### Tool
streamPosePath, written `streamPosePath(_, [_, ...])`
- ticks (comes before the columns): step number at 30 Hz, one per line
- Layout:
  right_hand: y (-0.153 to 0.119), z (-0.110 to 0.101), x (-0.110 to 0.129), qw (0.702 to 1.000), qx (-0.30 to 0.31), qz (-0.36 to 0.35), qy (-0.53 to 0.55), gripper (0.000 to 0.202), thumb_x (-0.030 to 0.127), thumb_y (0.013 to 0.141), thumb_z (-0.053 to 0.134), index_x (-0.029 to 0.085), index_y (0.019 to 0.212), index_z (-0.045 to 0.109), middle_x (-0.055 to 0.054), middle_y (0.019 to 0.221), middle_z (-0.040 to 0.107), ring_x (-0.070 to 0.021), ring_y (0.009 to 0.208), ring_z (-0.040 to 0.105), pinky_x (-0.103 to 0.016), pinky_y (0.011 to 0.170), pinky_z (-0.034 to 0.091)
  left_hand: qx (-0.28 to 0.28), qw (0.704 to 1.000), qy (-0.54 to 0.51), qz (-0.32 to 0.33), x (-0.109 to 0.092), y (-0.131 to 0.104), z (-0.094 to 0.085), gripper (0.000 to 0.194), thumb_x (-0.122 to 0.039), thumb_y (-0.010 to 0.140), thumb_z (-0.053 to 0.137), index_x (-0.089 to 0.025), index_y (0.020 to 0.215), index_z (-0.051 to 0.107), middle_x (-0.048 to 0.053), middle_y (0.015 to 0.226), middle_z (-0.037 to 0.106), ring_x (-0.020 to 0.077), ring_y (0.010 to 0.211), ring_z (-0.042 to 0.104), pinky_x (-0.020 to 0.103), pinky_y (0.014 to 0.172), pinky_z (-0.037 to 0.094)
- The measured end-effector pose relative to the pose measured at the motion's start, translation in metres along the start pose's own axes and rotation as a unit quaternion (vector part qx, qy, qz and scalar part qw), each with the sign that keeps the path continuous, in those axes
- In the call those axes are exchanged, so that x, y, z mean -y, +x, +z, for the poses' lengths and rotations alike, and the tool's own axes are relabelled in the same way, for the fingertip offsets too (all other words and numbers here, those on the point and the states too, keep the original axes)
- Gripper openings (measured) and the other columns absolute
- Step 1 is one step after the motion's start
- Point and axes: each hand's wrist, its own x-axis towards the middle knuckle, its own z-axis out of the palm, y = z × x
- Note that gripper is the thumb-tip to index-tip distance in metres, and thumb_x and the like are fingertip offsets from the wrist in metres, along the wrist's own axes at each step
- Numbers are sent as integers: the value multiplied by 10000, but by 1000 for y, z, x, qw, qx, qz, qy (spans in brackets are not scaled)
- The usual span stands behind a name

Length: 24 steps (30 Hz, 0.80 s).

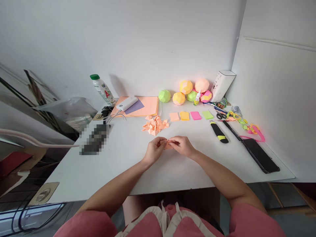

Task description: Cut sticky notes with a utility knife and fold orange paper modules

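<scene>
Between both hands, low over the middle of the white table, is a small piece of peach paper (168,145). My left hand (156,148) pinches its left side, and my right hand (182,145) pinches its right side, with the fingertips of the two hands close together. Just beyond the hands lies a loose pile of folded peach paper pieces (155,125). Behind my right hand, small paper stacks sit in a row: peach (174,117), orange (184,116), pink (196,115) and green (207,115).
Several paper balls (186,87) and a glue bottle (197,98) stand near the wall. To the right are scissors (221,116), a cutter (219,132) and a black phone-like object (260,154). Peach sheets (148,104), a power bank (127,104) and a white bottle (103,90) are at back left.
</scene>
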Motion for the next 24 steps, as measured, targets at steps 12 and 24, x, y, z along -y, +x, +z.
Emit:
streamPosePath(12, [1, 0, -1, 1000, -2, 15, 25, 126, 224, 808, 561, 197, 798, 683, -46, 801, 699, -148, 675, 626, -274, 608, 504, -7, 999, 19, 29, -4, -1, 0, 268, -416, 779, 585, -158, 842, 618, 54, 805, 666, 170, 738, 617, 293, 677, 483])
streamPosePath(24, [1, -1, 3, 997, 1, 43, 71, 120, 230, 788, 570, 185, 780, 681, -41, 766, 687, -141, 646, 611, -268, 586, 504, 16, 997, -71, -10, 0, -1, -1, 292, -432, 760, 637, -152, 835, 609, 70, 846, 680, 196, 804, 655, 339, 756, 509])
